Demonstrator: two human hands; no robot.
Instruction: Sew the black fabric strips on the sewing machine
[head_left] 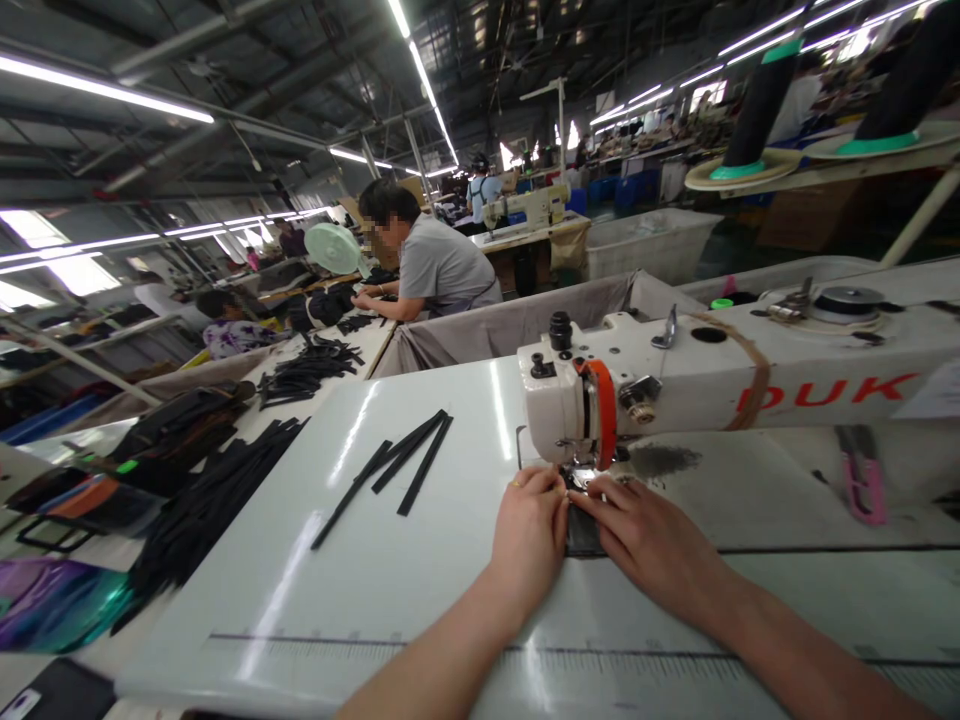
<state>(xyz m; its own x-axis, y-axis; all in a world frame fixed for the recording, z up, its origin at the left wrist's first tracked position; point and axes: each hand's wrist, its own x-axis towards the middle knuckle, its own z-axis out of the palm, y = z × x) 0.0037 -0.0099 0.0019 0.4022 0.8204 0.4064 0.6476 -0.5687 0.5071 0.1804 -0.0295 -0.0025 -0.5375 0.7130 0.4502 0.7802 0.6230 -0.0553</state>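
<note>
Both hands meet at the presser foot of a white sewing machine (559, 405). My left hand (529, 520) is closed, its fingertips pinched together just left of the needle area. My right hand (649, 520) comes in from the other side, thumb and forefinger drawn together close to the left fingertips. Whatever lies between the fingers is small and mostly hidden by them. A dark flat patch (585, 530) shows between the hands under the foot; I cannot tell whether it is material or a machine plate. Several black strips (412, 455) lie on the white table to the left.
Heaped black strips (217, 500) line the table's left edge. Pink-handled thread snips (862, 480) rest right of the machine. A printed ruler scale (360, 645) runs along the front. Black thread cones (757, 120) stand upper right. A co-worker (442, 255) sits ahead, beside a cloth-lined bin (517, 320).
</note>
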